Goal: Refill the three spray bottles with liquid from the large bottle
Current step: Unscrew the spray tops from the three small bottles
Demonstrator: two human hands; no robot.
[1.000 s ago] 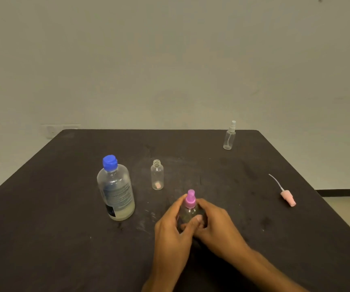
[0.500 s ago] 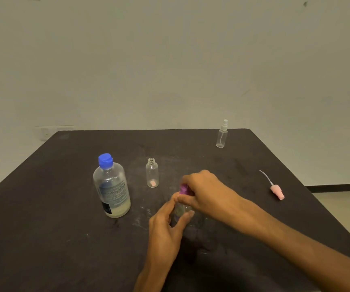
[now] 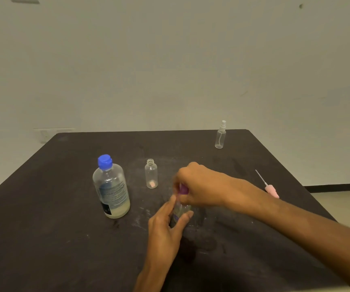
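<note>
On the dark surface (image 3: 43, 228), the left hand (image 3: 165, 226) pinches the body of a small spray bottle (image 3: 181, 210) while the right hand (image 3: 199, 186) is closed around its purple spray top (image 3: 183, 189). The large bottle (image 3: 111, 187) with a blue cap stands to the left, an open small bottle (image 3: 151, 176) just behind the hands. A capped clear spray bottle (image 3: 220, 134) stands at the far edge, and a pink spray top (image 3: 269, 187) lies to the right.

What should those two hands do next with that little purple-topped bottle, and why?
Probably keep twisting the purple spray cap off: the right hand grips it while the left hand steadies the small bottle, and it must be open before pouring.
</note>
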